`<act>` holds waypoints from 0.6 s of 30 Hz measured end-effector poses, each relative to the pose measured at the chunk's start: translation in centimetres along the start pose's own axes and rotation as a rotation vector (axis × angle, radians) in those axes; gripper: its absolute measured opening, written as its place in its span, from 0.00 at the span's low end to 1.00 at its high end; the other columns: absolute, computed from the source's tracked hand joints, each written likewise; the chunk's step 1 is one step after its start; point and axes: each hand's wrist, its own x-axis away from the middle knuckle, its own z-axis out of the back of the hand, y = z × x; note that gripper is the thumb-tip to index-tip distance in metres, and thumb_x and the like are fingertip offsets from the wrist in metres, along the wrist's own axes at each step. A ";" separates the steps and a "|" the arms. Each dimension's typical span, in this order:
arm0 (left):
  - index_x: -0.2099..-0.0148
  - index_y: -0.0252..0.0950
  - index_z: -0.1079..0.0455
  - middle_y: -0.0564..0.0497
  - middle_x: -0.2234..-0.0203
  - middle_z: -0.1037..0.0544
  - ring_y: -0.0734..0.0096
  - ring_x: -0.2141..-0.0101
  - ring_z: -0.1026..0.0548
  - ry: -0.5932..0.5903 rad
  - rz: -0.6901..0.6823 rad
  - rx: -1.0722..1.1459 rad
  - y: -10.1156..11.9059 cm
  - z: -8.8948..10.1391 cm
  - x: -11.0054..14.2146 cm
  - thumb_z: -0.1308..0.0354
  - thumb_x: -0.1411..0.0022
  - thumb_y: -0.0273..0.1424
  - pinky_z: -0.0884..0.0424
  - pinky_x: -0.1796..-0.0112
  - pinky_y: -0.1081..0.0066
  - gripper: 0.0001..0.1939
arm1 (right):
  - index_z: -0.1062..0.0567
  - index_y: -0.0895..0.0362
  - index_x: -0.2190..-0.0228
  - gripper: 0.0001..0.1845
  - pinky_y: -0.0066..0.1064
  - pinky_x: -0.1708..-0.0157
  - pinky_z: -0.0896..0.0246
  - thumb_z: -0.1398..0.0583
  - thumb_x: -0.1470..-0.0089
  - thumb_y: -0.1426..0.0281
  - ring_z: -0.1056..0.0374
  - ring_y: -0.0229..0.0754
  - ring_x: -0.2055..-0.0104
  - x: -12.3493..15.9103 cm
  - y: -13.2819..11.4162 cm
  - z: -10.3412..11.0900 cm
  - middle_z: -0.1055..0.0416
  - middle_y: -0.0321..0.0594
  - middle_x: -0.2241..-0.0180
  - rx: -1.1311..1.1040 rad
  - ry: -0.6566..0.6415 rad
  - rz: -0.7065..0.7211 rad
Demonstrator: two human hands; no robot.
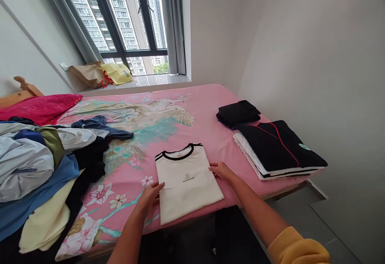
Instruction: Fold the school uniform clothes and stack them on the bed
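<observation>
A cream T-shirt (186, 192) with black collar trim and a small dark chest print lies folded into a neat rectangle near the bed's front edge. My left hand (152, 196) grips its left side, thumb on top and fingers tucked beneath. On the opposite side my right hand (221, 170) pinches the shirt's edge the same way. The fingertips under the fabric are hidden. To the right sits a stack of folded clothes, topped by a black garment (279, 144) with red piping and a round green-white badge.
A loose heap of clothes (33, 168) covers the bed's left side, with jeans (102, 127) at its edge. Folded black clothing (239, 112) lies behind the stack. A red pillow (42, 107), paper bag (87, 74) and yellow bag (118, 73) are farther back. The pink bedsheet (207, 105) spreads beneath.
</observation>
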 end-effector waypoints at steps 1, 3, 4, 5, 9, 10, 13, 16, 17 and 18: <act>0.60 0.35 0.35 0.48 0.69 0.23 0.71 0.73 0.24 -0.008 0.011 0.030 0.1 0.0 0.0 0.37 0.51 0.37 0.28 0.71 0.72 0.17 | 0.28 0.62 0.63 0.14 0.33 0.65 0.32 0.39 0.55 0.71 0.29 0.41 0.66 -0.2 -0.4 0.0 0.26 0.46 0.64 0.000 -0.027 -0.014; 0.60 0.35 0.34 0.49 0.69 0.23 0.72 0.74 0.24 -0.011 0.019 0.064 0.0 0.1 -0.1 0.36 0.51 0.35 0.28 0.71 0.73 0.17 | 0.27 0.62 0.65 0.13 0.32 0.67 0.33 0.38 0.56 0.71 0.29 0.40 0.67 -0.6 -1.0 0.0 0.26 0.46 0.65 0.000 -0.061 -0.041; 0.60 0.35 0.34 0.49 0.70 0.23 0.73 0.74 0.24 -0.012 0.019 0.073 -0.1 0.1 -0.1 0.36 0.51 0.34 0.28 0.71 0.73 0.17 | 0.28 0.62 0.66 0.13 0.32 0.67 0.33 0.38 0.56 0.70 0.29 0.40 0.67 -0.7 -1.2 0.1 0.26 0.45 0.66 -0.001 -0.071 -0.058; 0.59 0.36 0.34 0.49 0.70 0.23 0.73 0.74 0.24 -0.015 0.019 0.080 -0.2 0.1 -0.2 0.36 0.52 0.34 0.28 0.71 0.74 0.17 | 0.28 0.61 0.66 0.13 0.32 0.67 0.33 0.37 0.56 0.70 0.29 0.40 0.68 -0.8 -1.3 0.1 0.26 0.45 0.66 -0.001 -0.078 -0.079; 0.60 0.36 0.33 0.49 0.70 0.22 0.70 0.73 0.23 -0.038 0.031 0.100 0.0 -0.1 -0.5 0.35 0.52 0.36 0.28 0.73 0.74 0.18 | 0.29 0.59 0.64 0.17 0.37 0.65 0.33 0.37 0.59 0.69 0.29 0.41 0.69 -0.6 -2.1 -0.6 0.26 0.43 0.67 -0.030 -0.094 -0.149; 0.60 0.36 0.33 0.48 0.71 0.22 0.68 0.72 0.22 -0.041 0.037 0.107 0.2 -0.3 -0.5 0.34 0.53 0.36 0.27 0.73 0.73 0.18 | 0.30 0.59 0.63 0.18 0.37 0.65 0.33 0.37 0.60 0.70 0.29 0.42 0.68 -0.4 -2.3 -0.9 0.26 0.42 0.67 -0.049 -0.100 -0.150; 0.60 0.35 0.33 0.45 0.71 0.21 0.59 0.68 0.21 -0.096 0.083 0.165 1.1 -0.8 0.0 0.33 0.56 0.34 0.25 0.70 0.67 0.20 | 0.30 0.59 0.63 0.18 0.36 0.62 0.33 0.40 0.62 0.73 0.29 0.43 0.65 0.6 -3.3 -1.9 0.26 0.41 0.68 -0.116 -0.135 -0.116; 0.59 0.37 0.31 0.45 0.71 0.20 0.50 0.62 0.23 -0.086 0.092 0.182 2.0 -1.0 1.8 0.34 0.58 0.33 0.24 0.65 0.59 0.21 | 0.29 0.60 0.66 0.17 0.36 0.62 0.33 0.43 0.64 0.73 0.29 0.45 0.64 2.9 -4.4 -2.2 0.26 0.42 0.70 -0.154 -0.171 -0.092; 0.59 0.39 0.30 0.46 0.69 0.20 0.49 0.60 0.24 -0.054 0.071 0.170 2.1 -1.0 2.6 0.34 0.59 0.33 0.24 0.63 0.57 0.21 | 0.28 0.60 0.67 0.16 0.36 0.62 0.33 0.44 0.63 0.72 0.29 0.45 0.65 3.9 -4.7 -2.0 0.26 0.42 0.71 -0.133 -0.171 -0.074; 0.59 0.42 0.30 0.49 0.68 0.20 0.48 0.57 0.25 -0.022 0.038 0.156 2.2 -0.9 3.5 0.34 0.59 0.33 0.24 0.61 0.56 0.21 | 0.28 0.60 0.68 0.15 0.36 0.62 0.33 0.45 0.63 0.70 0.29 0.46 0.65 5.0 -5.0 -1.7 0.26 0.43 0.71 -0.105 -0.174 -0.057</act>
